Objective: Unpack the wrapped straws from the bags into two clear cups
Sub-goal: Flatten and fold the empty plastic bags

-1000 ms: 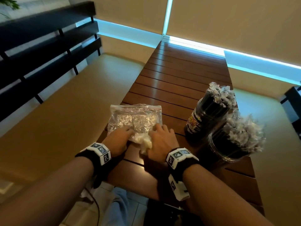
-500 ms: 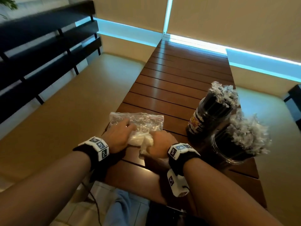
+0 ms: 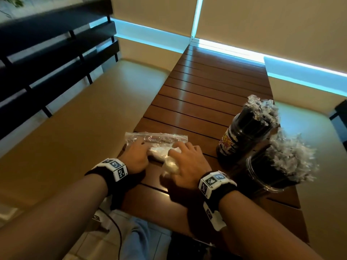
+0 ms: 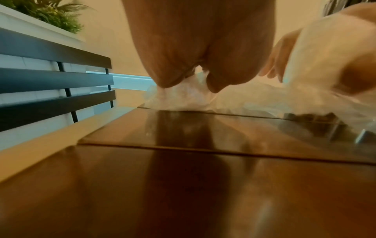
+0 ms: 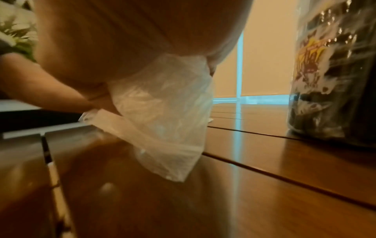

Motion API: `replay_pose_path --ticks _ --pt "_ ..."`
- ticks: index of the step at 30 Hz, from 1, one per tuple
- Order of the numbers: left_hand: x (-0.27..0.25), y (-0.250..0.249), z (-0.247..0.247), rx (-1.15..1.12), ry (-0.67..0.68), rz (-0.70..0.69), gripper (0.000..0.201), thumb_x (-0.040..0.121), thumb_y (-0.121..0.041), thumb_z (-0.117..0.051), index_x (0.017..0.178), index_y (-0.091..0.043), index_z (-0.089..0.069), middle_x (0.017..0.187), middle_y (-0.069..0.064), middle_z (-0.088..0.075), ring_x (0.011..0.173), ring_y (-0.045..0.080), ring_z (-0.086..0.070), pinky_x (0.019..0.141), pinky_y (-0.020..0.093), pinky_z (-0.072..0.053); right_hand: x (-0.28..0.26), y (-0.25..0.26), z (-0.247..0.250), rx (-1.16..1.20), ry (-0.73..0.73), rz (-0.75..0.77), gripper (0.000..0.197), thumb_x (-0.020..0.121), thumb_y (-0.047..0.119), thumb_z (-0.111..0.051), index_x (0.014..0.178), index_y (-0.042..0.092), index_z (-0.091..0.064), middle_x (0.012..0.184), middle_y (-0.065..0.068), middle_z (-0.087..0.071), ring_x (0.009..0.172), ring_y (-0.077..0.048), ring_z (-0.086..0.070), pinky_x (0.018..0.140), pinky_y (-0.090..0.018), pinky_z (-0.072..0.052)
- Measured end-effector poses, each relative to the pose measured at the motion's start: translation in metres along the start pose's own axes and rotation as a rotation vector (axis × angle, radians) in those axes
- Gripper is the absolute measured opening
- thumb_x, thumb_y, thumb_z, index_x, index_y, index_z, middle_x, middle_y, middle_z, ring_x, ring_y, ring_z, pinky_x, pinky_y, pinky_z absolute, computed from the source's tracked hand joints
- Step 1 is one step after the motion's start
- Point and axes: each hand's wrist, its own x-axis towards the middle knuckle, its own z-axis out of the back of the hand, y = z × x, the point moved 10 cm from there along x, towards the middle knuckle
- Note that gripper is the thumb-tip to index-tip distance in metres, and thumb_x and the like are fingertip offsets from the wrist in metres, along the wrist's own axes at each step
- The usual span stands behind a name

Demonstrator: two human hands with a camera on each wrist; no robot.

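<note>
A clear, crumpled plastic bag (image 3: pixel 159 136) lies partly rolled up on the near end of the wooden table (image 3: pixel 206 87). My left hand (image 3: pixel 135 156) presses its fingertips down on the bag's left part (image 4: pixel 183 99). My right hand (image 3: pixel 187 160) covers the bunched right end, and the plastic (image 5: pixel 162 112) hangs out from under the palm, held by the thumb. To the right stand two clear cups, the far one (image 3: pixel 242 136) with a printed label and the near one (image 3: pixel 272 175), both packed with black wrapped straws (image 3: pixel 291 158).
The labelled cup (image 5: pixel 335 80) stands close to my right hand. Beige bench seats (image 3: pixel 75 128) run along both sides of the table, with a dark slatted backrest (image 3: pixel 47 62) at left. The table's far half (image 3: pixel 216 72) is bare wood.
The bag has been rolled toward me, so less of it lies flat. My right hand went from flat to a fist and now spreads over the bunched end. The left hand stayed on the bag.
</note>
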Motion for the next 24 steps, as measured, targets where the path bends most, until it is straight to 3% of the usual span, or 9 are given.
replay_pose_path --ticks 3,6,9,12,15,17,19,22,24 --pt "0.004 0.001 0.003 0.111 0.045 0.116 0.025 0.088 -0.021 -0.047 0.108 -0.013 -0.06 0.119 0.009 -0.046 0.112 0.029 -0.049 0.096 0.045 -0.043 -0.008 0.006 -0.015 0.054 0.127 0.056 0.058 0.074 0.059 -0.057 0.126 0.034 -0.049 0.15 -0.004 -0.032 0.134 -0.029 -0.033 0.103 -0.052 -0.033" --pt "0.006 0.002 0.0 0.186 0.165 0.178 0.041 0.085 -0.031 -0.039 0.116 -0.014 -0.061 0.131 0.007 -0.05 0.121 0.029 -0.049 0.102 0.048 -0.041 -0.006 0.001 -0.024 0.06 0.165 0.026 0.056 0.074 0.05 -0.058 0.126 0.033 -0.047 0.15 -0.002 -0.031 0.135 -0.029 -0.033 0.099 -0.053 -0.04" --pt "0.006 -0.003 -0.003 0.366 0.289 0.139 0.039 0.086 -0.028 -0.038 0.107 -0.012 -0.066 0.126 0.01 -0.06 0.113 0.032 -0.054 0.09 0.04 -0.045 0.004 -0.006 -0.023 0.082 0.131 -0.03 0.046 0.075 0.047 -0.058 0.116 0.03 -0.048 0.127 0.002 -0.052 0.113 -0.027 -0.052 0.082 -0.042 -0.049" --pt "0.001 -0.004 -0.001 0.464 0.328 0.123 0.042 0.086 -0.029 -0.034 0.106 -0.012 -0.067 0.12 0.013 -0.06 0.101 0.033 -0.053 0.08 0.038 -0.043 0.016 -0.005 -0.013 0.099 0.067 -0.068 0.042 0.076 0.052 -0.057 0.11 0.028 -0.052 0.103 0.006 -0.064 0.09 -0.023 -0.063 0.073 -0.033 -0.045" --pt "-0.003 0.0 0.015 0.419 0.147 0.143 0.042 0.086 -0.038 -0.041 0.12 -0.019 -0.056 0.121 0.011 -0.048 0.104 0.029 -0.052 0.095 0.047 -0.043 0.022 -0.011 -0.008 0.294 0.099 -0.184 0.035 0.077 0.037 -0.06 0.11 0.026 -0.054 0.096 0.008 -0.064 0.081 -0.02 -0.06 0.068 -0.028 -0.042" --pt "-0.007 -0.012 0.022 0.521 0.013 0.013 0.045 0.079 -0.034 -0.056 0.123 -0.025 -0.05 0.125 0.007 -0.046 0.113 0.028 -0.051 0.105 0.055 -0.03 0.024 -0.017 -0.014 0.4 0.162 -0.265 0.034 0.078 0.034 -0.061 0.109 0.026 -0.053 0.099 0.003 -0.063 0.084 -0.023 -0.06 0.068 -0.028 -0.043" --pt "-0.015 -0.027 0.02 0.592 -0.046 -0.161 0.049 0.078 -0.03 -0.058 0.126 -0.026 -0.051 0.129 0.004 -0.05 0.119 0.026 -0.049 0.109 0.054 -0.027 0.023 -0.028 -0.025 0.496 0.203 -0.384 0.043 0.077 0.037 -0.062 0.116 0.027 -0.046 0.098 0.0 -0.06 0.087 -0.026 -0.061 0.069 -0.031 -0.048" --pt "-0.025 -0.02 0.012 0.515 0.046 -0.205 0.064 0.084 -0.033 -0.048 0.145 -0.018 -0.037 0.148 0.005 -0.043 0.135 0.024 -0.04 0.114 0.048 -0.026 0.022 -0.034 -0.034 0.53 0.25 -0.478 0.057 0.075 0.04 -0.062 0.128 0.029 -0.044 0.104 -0.002 -0.061 0.092 -0.027 -0.061 0.072 -0.031 -0.048" --pt "-0.029 -0.011 0.004 0.587 0.137 -0.191 0.078 0.083 -0.038 -0.045 0.153 -0.013 -0.022 0.157 0.007 -0.028 0.145 0.026 -0.026 0.118 0.053 -0.015 0.025 -0.029 -0.032 0.502 0.259 -0.469 0.042 0.074 0.039 -0.062 0.113 0.025 -0.057 0.104 -0.002 -0.065 0.088 -0.023 -0.062 0.07 -0.031 -0.052"
